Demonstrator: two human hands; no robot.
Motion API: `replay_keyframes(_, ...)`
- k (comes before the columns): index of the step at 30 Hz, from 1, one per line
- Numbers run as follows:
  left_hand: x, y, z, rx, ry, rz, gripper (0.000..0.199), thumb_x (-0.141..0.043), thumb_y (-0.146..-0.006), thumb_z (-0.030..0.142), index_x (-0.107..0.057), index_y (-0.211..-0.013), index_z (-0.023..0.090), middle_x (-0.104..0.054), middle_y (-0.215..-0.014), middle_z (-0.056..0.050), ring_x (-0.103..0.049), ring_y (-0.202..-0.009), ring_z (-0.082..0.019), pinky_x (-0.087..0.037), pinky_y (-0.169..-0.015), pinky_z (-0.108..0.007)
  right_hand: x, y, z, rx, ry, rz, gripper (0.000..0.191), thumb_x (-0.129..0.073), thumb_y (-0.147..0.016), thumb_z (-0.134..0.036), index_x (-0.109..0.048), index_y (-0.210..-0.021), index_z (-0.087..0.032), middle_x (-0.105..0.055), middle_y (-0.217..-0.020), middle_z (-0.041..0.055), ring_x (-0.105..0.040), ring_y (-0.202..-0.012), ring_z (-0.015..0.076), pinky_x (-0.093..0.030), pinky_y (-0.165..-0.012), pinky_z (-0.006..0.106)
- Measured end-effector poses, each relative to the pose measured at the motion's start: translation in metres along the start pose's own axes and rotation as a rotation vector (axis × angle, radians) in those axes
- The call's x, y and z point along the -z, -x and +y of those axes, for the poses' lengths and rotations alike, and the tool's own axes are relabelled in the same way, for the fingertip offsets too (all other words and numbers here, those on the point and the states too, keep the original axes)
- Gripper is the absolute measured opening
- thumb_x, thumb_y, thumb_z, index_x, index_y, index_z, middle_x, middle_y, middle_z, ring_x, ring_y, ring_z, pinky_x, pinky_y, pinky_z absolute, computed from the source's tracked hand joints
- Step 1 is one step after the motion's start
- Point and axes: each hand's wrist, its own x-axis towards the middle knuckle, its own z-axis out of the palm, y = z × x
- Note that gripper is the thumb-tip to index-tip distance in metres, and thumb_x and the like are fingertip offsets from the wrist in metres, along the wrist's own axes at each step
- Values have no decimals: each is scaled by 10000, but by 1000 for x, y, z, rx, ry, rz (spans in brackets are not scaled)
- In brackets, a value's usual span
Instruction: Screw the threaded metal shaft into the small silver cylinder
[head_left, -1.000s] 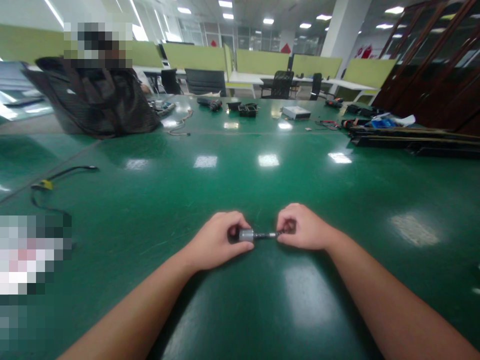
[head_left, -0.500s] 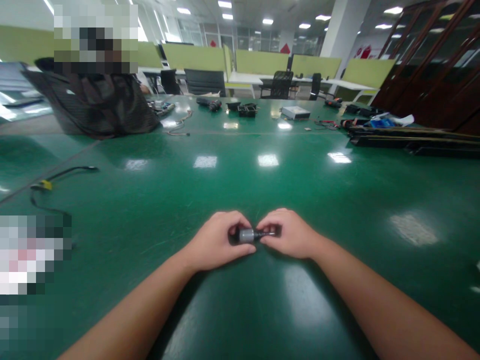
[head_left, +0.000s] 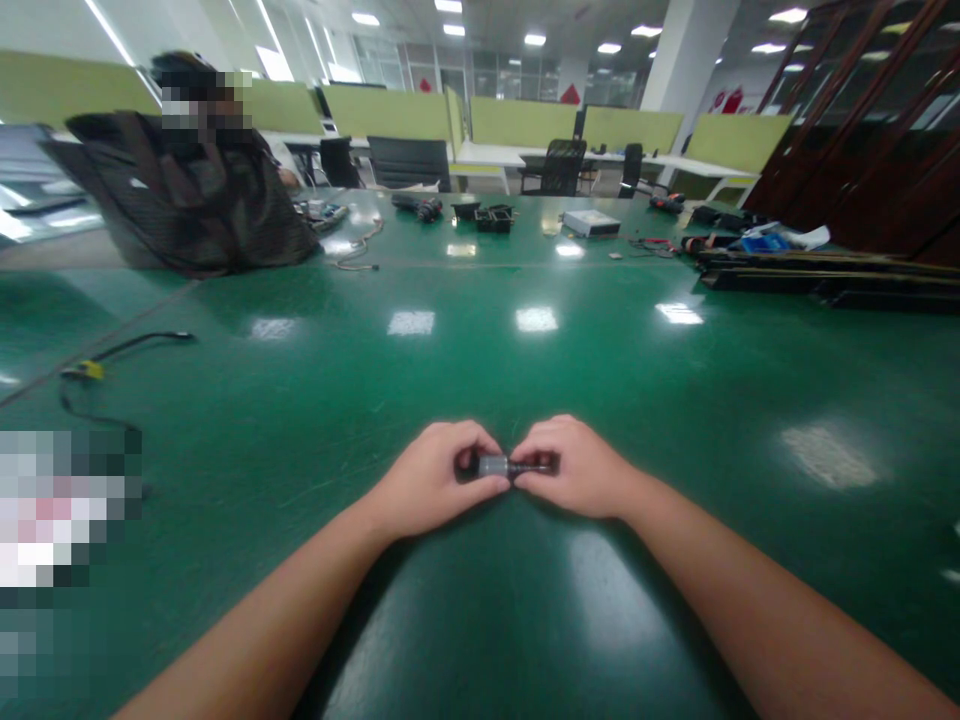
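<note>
A small black cylinder with a grey band (head_left: 493, 466) lies crosswise between my hands, close above or on the green table (head_left: 480, 380). Its right part narrows to a thin dark shaft. My left hand (head_left: 431, 480) is closed round the thick left end, thumb along the near side. At the narrower part, the thumb and fingertips of my right hand (head_left: 574, 465) pinch it, and the shaft runs back under that palm. Fingers partly cover both ends, and blur hides its exact kind.
A black cable with a yellow tag (head_left: 91, 370) lies at left. Behind it stands a large dark bag (head_left: 202, 205), with a person partly visible beyond. Black strips (head_left: 817, 278) are stacked at far right. A silver box (head_left: 591, 223) and black parts (head_left: 493, 219) sit along the back.
My right fingertips have shifted slightly left along the cylinder, closer to my left thumb. My left hand has barely moved.
</note>
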Motion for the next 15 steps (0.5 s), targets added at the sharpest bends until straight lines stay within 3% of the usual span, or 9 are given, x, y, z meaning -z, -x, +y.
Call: replay_keyframes(15, 0, 0, 0, -1, 8, -3, 243, -738, -821, 416, -675, -884, 191, -653, -796, 2, -577, -725, -166, -397, -686, -284, -1, 0, 2, 50, 24, -4, 103, -750, -828, -231, -774, -927, -222, -754, -861, 9, -664, -792, 158, -402, -821, 319)
